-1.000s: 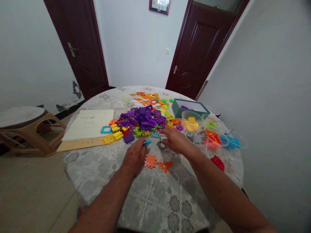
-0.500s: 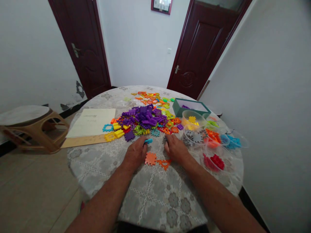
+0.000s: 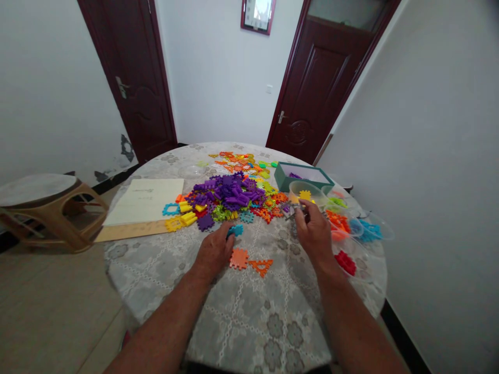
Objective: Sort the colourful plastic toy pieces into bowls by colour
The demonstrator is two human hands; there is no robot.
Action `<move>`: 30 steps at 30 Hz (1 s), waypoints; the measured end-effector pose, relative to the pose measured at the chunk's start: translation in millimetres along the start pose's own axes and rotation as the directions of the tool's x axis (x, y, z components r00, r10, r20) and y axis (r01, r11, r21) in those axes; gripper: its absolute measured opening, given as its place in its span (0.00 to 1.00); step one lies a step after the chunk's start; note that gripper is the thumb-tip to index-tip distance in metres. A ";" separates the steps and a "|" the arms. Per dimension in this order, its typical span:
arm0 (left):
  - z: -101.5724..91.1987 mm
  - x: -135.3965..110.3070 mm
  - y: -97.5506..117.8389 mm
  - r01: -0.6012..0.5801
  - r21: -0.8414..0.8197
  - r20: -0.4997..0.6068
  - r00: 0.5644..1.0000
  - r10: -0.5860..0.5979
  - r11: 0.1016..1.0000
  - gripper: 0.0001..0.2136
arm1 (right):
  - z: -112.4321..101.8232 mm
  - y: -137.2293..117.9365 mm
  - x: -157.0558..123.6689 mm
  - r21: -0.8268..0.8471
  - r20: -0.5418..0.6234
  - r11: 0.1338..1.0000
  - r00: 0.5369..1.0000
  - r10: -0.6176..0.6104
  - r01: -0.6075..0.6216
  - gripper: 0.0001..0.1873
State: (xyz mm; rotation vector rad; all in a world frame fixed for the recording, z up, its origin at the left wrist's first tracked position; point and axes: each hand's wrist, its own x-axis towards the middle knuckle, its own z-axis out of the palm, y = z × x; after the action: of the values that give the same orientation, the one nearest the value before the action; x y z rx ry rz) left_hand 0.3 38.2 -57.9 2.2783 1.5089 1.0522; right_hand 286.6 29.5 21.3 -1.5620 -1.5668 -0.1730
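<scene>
A left hand (image 3: pixel 213 249) pinches a blue toothed piece (image 3: pixel 237 230) between thumb and fingers, just in front of a mixed heap (image 3: pixel 230 191) of mostly purple pieces, loose on a patterned tablecloth (image 3: pixel 234 317). Nearer the person, a salmon square (image 3: pixel 239 258) and an orange triangle (image 3: pixel 265 267) lie flat. The right hand (image 3: pixel 315 232) appears to grasp a small grey piece (image 3: pixel 297 206), partly hidden, beside the clear tubs (image 3: pixel 292 194). At right, orange pieces (image 3: pixel 338 222), blue pieces (image 3: pixel 369 229) and red pieces (image 3: pixel 345 263) sit grouped by colour; most pieces, seemingly, remain outside the tubs.
</scene>
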 end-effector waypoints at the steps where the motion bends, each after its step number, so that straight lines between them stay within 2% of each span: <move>1: 0.4 0.2 -0.3 -0.007 0.007 -0.005 1.000 0.007 1.000 0.11 | -6.0 4.6 3.9 -0.053 -0.040 0.999 0.999 0.009 -0.011 0.23; 3: 1.1 0.5 -0.5 -0.009 0.016 -0.017 1.000 0.009 1.000 0.11 | -15.7 15.0 9.9 -0.168 -0.081 0.984 0.996 0.042 -0.055 0.23; 6: 1.0 1.1 0.1 -0.006 0.009 -0.026 1.000 0.006 1.000 0.11 | -23.1 29.9 13.8 -0.290 -0.069 0.951 0.993 0.092 -0.108 0.23; 10: 0.2 1.5 1.2 0.012 -0.006 -0.021 1.000 -0.013 1.000 0.13 | -25.1 44.0 12.7 -0.337 -0.012 0.938 0.997 0.080 -0.080 0.21; 14: 0.7 1.1 0.2 0.012 0.007 -0.026 1.000 -0.012 1.000 0.12 | -26.9 44.7 11.9 -0.313 -0.025 0.950 1.000 0.014 -0.021 0.20; 18: 0.2 0.3 -0.5 -0.041 -0.013 -0.017 0.999 0.041 0.999 0.08 | -21.1 21.1 6.9 -0.131 -0.005 0.988 0.997 -0.080 0.079 0.17; 20: -0.9 0.1 0.8 -0.077 -0.042 -0.019 0.997 0.076 0.996 0.07 | -11.7 3.4 -0.5 0.017 0.064 0.986 0.984 -0.169 0.168 0.17; 23: -2.5 -0.2 4.2 -0.112 -0.080 -0.038 0.993 0.109 0.990 0.07 | 8.4 -20.4 -17.8 0.214 0.210 0.940 0.927 -0.310 0.266 0.18; 27: -3.8 -2.2 9.0 -0.154 -0.136 -0.017 0.988 0.154 0.979 0.07 | 33.2 -39.8 -42.3 0.390 0.394 0.895 0.840 -0.374 0.215 0.21; 30: -5.6 -3.7 12.4 -0.149 -0.177 0.031 0.987 0.157 0.973 0.08 | 41.6 -48.9 -52.3 0.459 0.467 0.876 0.798 -0.380 0.148 0.17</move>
State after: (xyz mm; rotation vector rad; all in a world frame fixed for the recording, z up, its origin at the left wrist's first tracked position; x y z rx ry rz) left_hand 4.6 28.2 -48.8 2.3078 1.1890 1.1173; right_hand 214.9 8.5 -14.4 -1.0933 -2.1121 0.4655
